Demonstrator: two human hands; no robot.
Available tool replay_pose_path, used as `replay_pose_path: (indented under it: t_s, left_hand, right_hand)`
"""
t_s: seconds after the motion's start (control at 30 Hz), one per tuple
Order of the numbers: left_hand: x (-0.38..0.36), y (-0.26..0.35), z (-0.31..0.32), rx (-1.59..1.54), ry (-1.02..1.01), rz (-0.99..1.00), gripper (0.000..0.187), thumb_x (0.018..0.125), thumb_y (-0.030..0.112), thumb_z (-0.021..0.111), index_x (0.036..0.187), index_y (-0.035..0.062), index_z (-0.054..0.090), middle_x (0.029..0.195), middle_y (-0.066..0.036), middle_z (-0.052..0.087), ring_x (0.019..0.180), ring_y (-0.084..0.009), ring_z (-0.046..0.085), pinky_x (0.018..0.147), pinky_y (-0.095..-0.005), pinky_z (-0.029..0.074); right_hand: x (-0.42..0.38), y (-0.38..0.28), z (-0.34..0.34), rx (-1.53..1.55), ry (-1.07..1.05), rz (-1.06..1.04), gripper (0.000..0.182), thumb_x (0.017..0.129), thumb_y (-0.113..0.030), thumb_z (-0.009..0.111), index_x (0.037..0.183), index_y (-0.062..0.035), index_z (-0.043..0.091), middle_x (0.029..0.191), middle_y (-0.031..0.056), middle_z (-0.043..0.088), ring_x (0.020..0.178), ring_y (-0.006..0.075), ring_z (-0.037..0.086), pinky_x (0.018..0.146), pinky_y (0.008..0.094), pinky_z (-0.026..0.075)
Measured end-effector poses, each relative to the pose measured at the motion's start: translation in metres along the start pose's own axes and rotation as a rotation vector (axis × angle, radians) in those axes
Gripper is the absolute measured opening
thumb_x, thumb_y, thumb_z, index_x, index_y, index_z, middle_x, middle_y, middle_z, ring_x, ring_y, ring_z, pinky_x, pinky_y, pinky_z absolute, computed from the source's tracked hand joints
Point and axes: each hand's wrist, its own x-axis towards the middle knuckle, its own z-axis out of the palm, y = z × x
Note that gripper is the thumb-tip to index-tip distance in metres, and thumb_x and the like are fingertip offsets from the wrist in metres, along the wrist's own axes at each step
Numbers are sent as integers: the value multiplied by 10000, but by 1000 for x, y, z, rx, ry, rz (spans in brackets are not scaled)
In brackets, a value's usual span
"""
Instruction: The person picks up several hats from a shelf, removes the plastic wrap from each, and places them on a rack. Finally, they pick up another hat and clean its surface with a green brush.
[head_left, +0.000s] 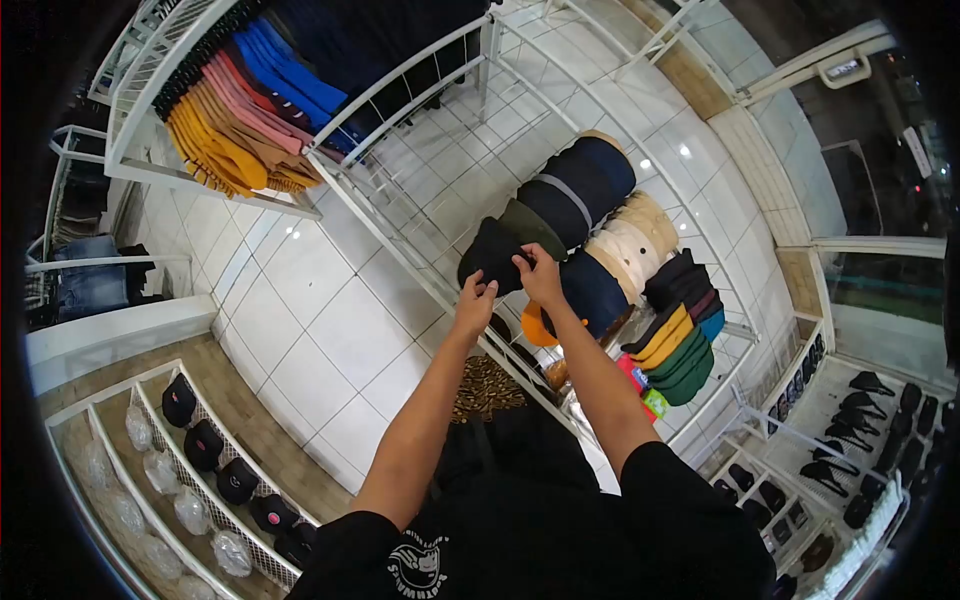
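A black hat (pixel 488 254) is at the front end of a row of stacked dark hats (pixel 580 185) on a white wire rack (pixel 400 245). My left hand (pixel 478 298) pinches the near left edge of this black hat. Its right edge is between the fingers of my right hand (pixel 541 276). Right behind it sits an olive hat (pixel 530 222). Beside this row lies a second row with cream hats (pixel 630 245) and navy hats (pixel 592 290). An orange piece (pixel 538 325) shows below my right hand.
Folded beanies (pixel 680 350) are stacked at the rack's right end. Colourful clothes (pixel 250 110) hang at the upper left. Caps (pixel 237 481) line a lower-left shelf, and dark items fill a lower-right wire shelf (pixel 830 385). Jeans (pixel 90 280) hang at far left.
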Motion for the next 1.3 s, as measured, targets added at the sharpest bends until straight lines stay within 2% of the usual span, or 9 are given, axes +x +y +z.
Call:
replay_pose_path:
  t_s: [0.07,0.17,0.43,0.63,0.7,0.83,0.9,1.03,1.3]
  left_hand:
    - [29,-22,7,11,-36,-104,652,979,349,563,1502,62,298,1295,-174,577,1113,-274,590,903,-374,465]
    - [45,-23,18,4,-93,-184,721,979,377,562,1534,83,208,1407,-208,497,1243,-325,531,985,-426,443]
    - [73,17,68,-286,-180,-286,877,968,398,566,1569,192,-39,1561,-195,277,1351,-365,418,1088,-511,343]
    - [98,16,70,-417,-295,-279,864,979,271,527,1558,184,-109,1594,-158,195,1326,-342,452,1119,-520,307]
    - [95,11,57,-384,-292,-297,798,985,256,517,1572,162,-15,1563,-155,284,1285,-323,494,1083,-469,364]
    - [49,10,29,-241,-216,-231,685,993,245,502,1567,132,146,1493,-140,412,1233,-293,536,1036,-410,406]
    - [12,3,19,-390,-55,-177,540,984,254,539,1483,116,386,1233,-94,622,1005,-199,614,811,-355,465]
    - [-67,-27,-40,-575,-126,-111,458,992,266,548,1396,64,475,1209,-75,634,973,-164,643,823,-303,478]
    - [-242,-186,-196,-863,342,-128,436,999,308,524,1362,67,504,1228,-104,637,1066,-201,628,879,-335,486]
  right_hand:
    - [9,22,-1,-235,150,97,264,865,-178,691,1067,-25,615,1009,189,672,972,379,644,828,415,501]
    - [23,35,-22,-276,137,135,234,888,-178,667,1056,-25,612,1058,180,667,1015,389,625,857,436,490]
    - [55,19,-68,-142,380,64,79,885,-103,651,917,-32,638,843,139,671,771,302,656,703,373,507]
    - [42,46,-65,-156,-33,44,273,883,-86,618,1154,-54,635,1021,170,691,954,318,675,819,377,523]
    - [20,33,-57,-365,-35,-65,414,873,-73,610,1285,-71,561,1224,203,619,1092,340,627,882,390,511]
    - [-29,-3,-37,-260,-1,-80,464,845,-50,650,1298,-46,546,1237,197,593,1037,311,647,878,338,520]
    - [-58,-30,-26,-216,-62,-48,455,845,-48,653,1288,-43,550,1244,194,585,1035,313,646,868,342,530]
    - [-109,-64,20,-96,-216,-223,393,856,-55,650,1240,-22,573,1181,181,617,986,267,662,798,327,564]
    - [-230,-137,157,-204,-794,-240,304,891,-131,658,1176,-30,627,960,118,696,789,181,669,724,313,536]
